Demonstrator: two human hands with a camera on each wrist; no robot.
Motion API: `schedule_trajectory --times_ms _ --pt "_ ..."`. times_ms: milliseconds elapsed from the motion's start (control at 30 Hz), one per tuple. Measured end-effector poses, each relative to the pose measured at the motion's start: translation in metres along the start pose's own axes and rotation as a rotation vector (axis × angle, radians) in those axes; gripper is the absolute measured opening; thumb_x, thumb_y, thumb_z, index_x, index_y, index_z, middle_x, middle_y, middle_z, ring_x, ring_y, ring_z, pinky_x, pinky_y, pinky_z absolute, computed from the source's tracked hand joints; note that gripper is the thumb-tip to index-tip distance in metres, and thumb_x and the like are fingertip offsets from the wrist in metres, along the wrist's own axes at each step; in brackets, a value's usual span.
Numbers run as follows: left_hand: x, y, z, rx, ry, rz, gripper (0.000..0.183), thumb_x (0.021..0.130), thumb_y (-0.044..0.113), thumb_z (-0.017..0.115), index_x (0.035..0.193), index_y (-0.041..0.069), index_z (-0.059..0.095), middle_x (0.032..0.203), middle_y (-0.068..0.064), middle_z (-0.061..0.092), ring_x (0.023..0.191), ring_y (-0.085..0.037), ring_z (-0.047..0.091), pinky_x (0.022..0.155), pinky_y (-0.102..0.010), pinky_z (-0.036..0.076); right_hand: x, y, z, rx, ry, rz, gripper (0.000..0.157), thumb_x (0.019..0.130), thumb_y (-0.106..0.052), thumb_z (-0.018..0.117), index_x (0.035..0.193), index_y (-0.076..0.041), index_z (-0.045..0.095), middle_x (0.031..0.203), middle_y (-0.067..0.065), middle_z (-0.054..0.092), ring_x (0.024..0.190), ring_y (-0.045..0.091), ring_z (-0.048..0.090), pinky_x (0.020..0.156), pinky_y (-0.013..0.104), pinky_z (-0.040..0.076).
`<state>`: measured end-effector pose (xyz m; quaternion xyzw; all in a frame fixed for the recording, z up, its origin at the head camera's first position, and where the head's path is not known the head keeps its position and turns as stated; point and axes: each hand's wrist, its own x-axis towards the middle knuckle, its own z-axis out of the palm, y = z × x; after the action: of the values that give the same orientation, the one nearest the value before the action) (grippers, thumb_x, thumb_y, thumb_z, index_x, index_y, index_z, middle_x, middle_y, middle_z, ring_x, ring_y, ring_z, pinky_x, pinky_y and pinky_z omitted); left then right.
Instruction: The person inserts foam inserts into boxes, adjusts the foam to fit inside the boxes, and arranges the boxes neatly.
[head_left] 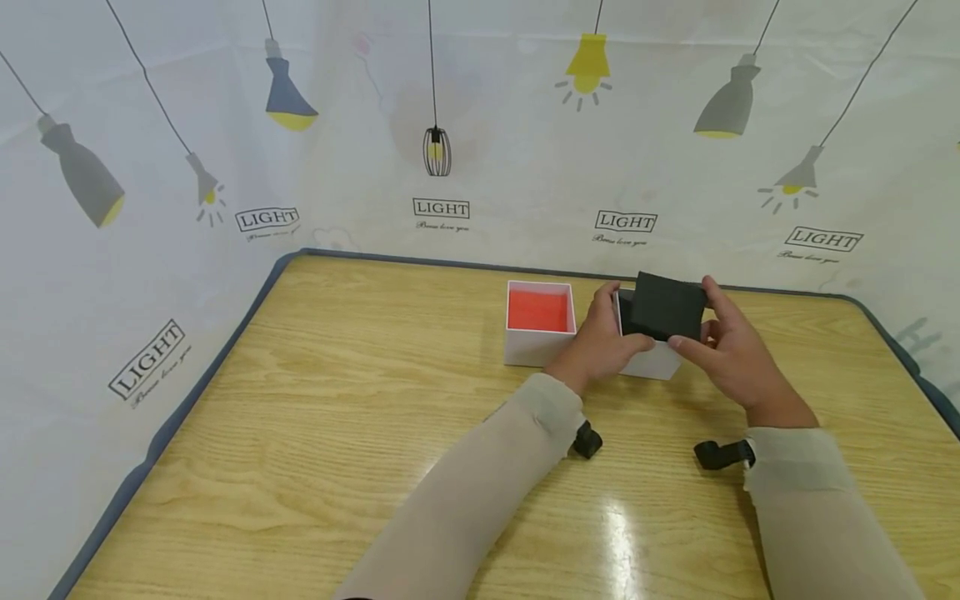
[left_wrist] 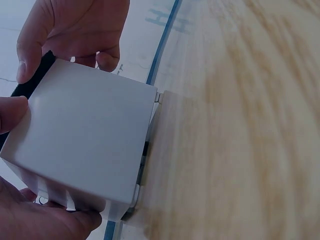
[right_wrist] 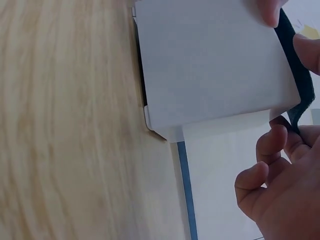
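Note:
A white box (head_left: 651,363) stands near the table's back edge with its top open. My left hand (head_left: 600,337) grips it, fingers along its left side and thumb over the front rim. A black, soft-looking pad (head_left: 670,307) lies tilted across the opening, its right side raised above the rim. My right hand (head_left: 727,350) pinches the pad by its right side, thumb at the near corner. In the right wrist view, the pad's dark edge (right_wrist: 297,65) sticks out past the box wall. What lies under the pad is hidden.
Just left of my left hand stands a second white box (head_left: 536,347), open, with a red-orange inside (head_left: 537,310). Both boxes are on a wooden table (head_left: 337,400) with a dark blue edge. Behind it hangs a white sheet (head_left: 510,150) printed with lamps.

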<state>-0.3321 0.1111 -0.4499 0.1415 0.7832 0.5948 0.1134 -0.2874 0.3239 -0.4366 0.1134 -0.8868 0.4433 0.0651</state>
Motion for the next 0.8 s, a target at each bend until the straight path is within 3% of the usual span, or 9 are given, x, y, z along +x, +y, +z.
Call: schedule_trajectory --times_ms 400,633,800 --pt "0.0000 -0.0007 -0.0015 -0.038 -0.026 0.037 0.099 0.093 0.022 0.080 0.167 0.019 0.015 0.157 -0.002 0.041 0.127 -0.012 0.052 0.112 -0.031 0.046 0.0038 0.0008 0.0013 -0.118 -0.093 0.032 0.094 0.106 -0.025 0.065 0.169 -0.024 -0.006 0.174 0.022 0.017 0.087 0.005 0.055 0.065 0.025 0.047" --pt "0.0008 -0.0016 -0.0011 -0.049 -0.032 0.050 0.099 0.093 0.020 0.079 0.168 0.016 0.014 0.155 -0.005 0.043 0.121 -0.011 0.055 0.108 -0.029 0.048 0.0037 0.0020 0.0012 -0.170 -0.105 0.024 0.088 0.108 -0.031 0.061 0.169 -0.027 -0.002 0.174 0.018 0.020 0.092 0.000 0.055 0.069 0.026 0.048" --pt "0.0002 -0.0008 -0.0012 -0.021 -0.023 0.033 0.098 0.093 0.023 0.079 0.167 0.018 0.015 0.158 -0.003 0.041 0.125 -0.012 0.053 0.112 -0.030 0.046 0.0028 0.0030 0.0018 -0.187 -0.110 0.027 0.082 0.109 -0.032 0.059 0.170 -0.028 0.005 0.173 0.018 0.024 0.095 0.008 0.054 0.071 0.026 0.048"
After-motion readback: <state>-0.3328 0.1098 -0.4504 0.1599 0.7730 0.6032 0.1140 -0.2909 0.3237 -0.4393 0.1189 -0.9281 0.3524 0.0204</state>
